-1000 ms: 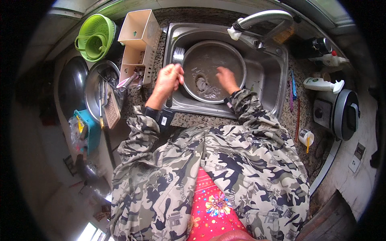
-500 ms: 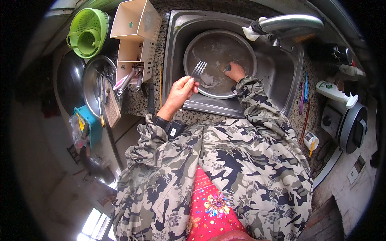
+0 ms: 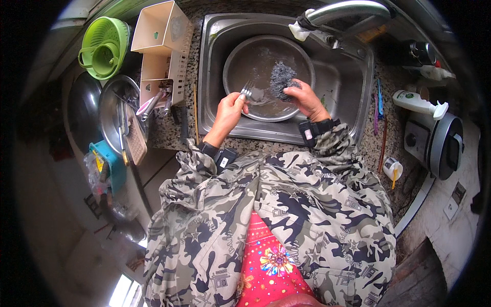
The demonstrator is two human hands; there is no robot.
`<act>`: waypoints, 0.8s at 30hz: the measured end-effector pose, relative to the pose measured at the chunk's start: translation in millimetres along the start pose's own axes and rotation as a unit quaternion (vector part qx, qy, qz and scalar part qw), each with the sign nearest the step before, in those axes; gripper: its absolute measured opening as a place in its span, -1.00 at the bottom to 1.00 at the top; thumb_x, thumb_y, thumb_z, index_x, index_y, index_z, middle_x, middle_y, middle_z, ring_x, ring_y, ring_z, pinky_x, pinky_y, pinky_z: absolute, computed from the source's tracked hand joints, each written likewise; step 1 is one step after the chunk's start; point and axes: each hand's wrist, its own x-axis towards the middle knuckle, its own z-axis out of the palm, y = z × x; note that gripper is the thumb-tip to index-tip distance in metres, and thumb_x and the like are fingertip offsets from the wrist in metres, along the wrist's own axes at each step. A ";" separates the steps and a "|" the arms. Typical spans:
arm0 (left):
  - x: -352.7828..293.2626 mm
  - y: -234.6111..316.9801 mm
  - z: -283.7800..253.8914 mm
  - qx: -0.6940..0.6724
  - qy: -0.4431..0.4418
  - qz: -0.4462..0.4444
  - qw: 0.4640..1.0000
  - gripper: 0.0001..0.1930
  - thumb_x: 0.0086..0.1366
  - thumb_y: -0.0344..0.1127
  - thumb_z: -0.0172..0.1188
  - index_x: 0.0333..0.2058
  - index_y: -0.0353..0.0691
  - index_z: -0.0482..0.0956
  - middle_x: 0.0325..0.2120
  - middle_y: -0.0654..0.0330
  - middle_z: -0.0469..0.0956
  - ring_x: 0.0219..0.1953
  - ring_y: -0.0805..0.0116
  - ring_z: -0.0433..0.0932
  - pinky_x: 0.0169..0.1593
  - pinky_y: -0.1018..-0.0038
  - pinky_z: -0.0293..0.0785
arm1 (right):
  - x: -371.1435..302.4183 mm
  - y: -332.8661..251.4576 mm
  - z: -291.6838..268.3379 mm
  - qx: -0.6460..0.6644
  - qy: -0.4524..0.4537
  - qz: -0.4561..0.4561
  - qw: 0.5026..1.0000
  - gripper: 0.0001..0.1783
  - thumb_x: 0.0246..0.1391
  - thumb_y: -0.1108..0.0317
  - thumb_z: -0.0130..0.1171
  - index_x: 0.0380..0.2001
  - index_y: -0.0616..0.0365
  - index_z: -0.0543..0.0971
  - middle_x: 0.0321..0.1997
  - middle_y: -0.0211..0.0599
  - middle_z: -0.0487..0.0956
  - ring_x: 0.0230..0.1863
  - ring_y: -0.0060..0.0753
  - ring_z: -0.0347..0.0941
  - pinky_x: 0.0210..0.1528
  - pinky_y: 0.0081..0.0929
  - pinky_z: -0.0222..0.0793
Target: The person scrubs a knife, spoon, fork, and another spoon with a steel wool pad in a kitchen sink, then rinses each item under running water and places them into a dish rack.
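My left hand (image 3: 230, 112) grips a metal fork (image 3: 247, 90) with its tines pointing up and away from me, over the near left rim of the basin. In my right hand (image 3: 308, 100) is a grey mesh scouring pad (image 3: 282, 79), lifted above the murky water. The round metal basin (image 3: 228, 65) sits inside the steel sink (image 3: 205, 102). A pale, blurry shape lies in the water just right of the fork; I cannot make out what it is.
The curved faucet (image 3: 348, 11) reaches over the sink's far right. Left of it stand a cream utensil rack (image 3: 162, 61) and green baskets (image 3: 104, 48). A spray bottle (image 3: 417, 101), a white cup (image 3: 392, 168) and a round grey-lidded appliance (image 3: 446, 146) are on the right.
My right hand has come up out of the water with the scouring pad, which now shows fully. The fork in my left hand is lower, its tines turned less upright. The whole view has shifted slightly.
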 end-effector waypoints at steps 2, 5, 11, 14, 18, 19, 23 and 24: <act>6.1 -0.7 4.7 0.084 0.001 0.009 0.996 -0.78 0.31 -0.34 -0.07 -0.44 -0.37 0.45 -0.67 0.14 0.48 -0.59 0.39 0.47 -0.46 0.45 0.35 | -5.2 -3.0 25.4 -0.301 0.037 -0.196 0.933 -0.70 -0.09 0.32 0.26 -0.30 0.28 0.53 -0.17 -0.26 0.52 -0.13 -0.33 0.46 -0.02 -0.45 0.34; 11.4 -1.5 11.9 0.162 0.010 -0.016 0.987 -0.80 0.26 -0.37 -0.08 -0.43 -0.39 0.43 -0.64 0.00 0.50 -0.53 0.19 0.53 -0.39 0.34 0.39 | -2.2 6.0 62.2 -0.422 0.084 -0.287 0.856 -0.65 -0.12 0.22 0.31 -0.39 0.30 0.52 -0.18 -0.08 0.50 -0.11 -0.16 0.45 -0.04 -0.37 0.32; 17.5 -7.7 9.9 0.226 0.066 -0.004 0.972 -0.80 0.23 -0.35 -0.07 -0.44 -0.39 0.42 -0.59 0.00 0.49 -0.47 0.10 0.50 -0.37 0.28 0.38 | 8.5 18.4 87.3 -0.391 0.114 -0.265 0.874 -0.37 -0.10 0.35 0.28 0.07 0.17 0.30 -0.21 -0.02 0.48 -0.14 -0.16 0.46 -0.11 -0.34 0.36; 17.9 -12.3 9.6 0.190 0.070 0.029 0.979 -0.76 0.29 -0.30 -0.06 -0.48 -0.35 0.42 -0.68 0.22 0.43 -0.61 0.49 0.39 -0.51 0.48 0.31 | 26.5 13.6 83.4 -0.422 0.144 -0.365 0.817 -0.40 -0.12 0.39 0.25 0.06 0.17 0.34 -0.20 0.03 0.49 -0.14 -0.09 0.47 -0.12 -0.31 0.38; 15.0 -16.2 8.8 0.134 0.039 0.004 0.990 -0.73 0.33 -0.24 -0.04 -0.47 -0.31 0.42 -0.67 0.24 0.40 -0.59 0.50 0.36 -0.49 0.50 0.29 | 34.5 19.6 83.1 -0.471 0.190 -0.263 0.820 -0.50 -0.14 0.39 0.22 -0.05 0.23 0.43 -0.18 0.07 0.49 -0.14 0.08 0.43 -0.09 -0.24 0.37; 14.7 -17.2 8.1 0.132 0.043 -0.004 0.990 -0.73 0.32 -0.24 -0.03 -0.46 -0.32 0.43 -0.65 0.17 0.45 -0.57 0.41 0.42 -0.45 0.45 0.33 | 33.9 23.2 84.4 -0.483 0.186 -0.274 0.811 -0.50 -0.14 0.38 0.22 -0.04 0.24 0.43 -0.19 0.07 0.49 -0.15 0.08 0.43 -0.09 -0.23 0.36; 13.7 -23.8 9.1 0.165 0.059 -0.011 0.985 -0.73 0.31 -0.23 -0.03 -0.45 -0.33 0.44 -0.64 0.13 0.49 -0.57 0.37 0.45 -0.42 0.41 0.37 | 34.1 32.9 86.0 -0.494 0.183 -0.310 0.791 -0.51 -0.17 0.39 0.25 -0.10 0.25 0.42 -0.32 0.08 0.46 -0.23 0.13 0.41 -0.16 -0.15 0.36; 12.8 -26.4 10.8 0.135 0.053 0.005 0.989 -0.73 0.31 -0.24 -0.03 -0.45 -0.33 0.44 -0.65 0.13 0.48 -0.57 0.37 0.45 -0.42 0.40 0.37 | 35.8 32.3 84.5 -0.499 0.202 -0.260 0.801 -0.52 -0.17 0.38 0.25 -0.11 0.25 0.42 -0.32 0.08 0.46 -0.22 0.13 0.41 -0.16 -0.15 0.36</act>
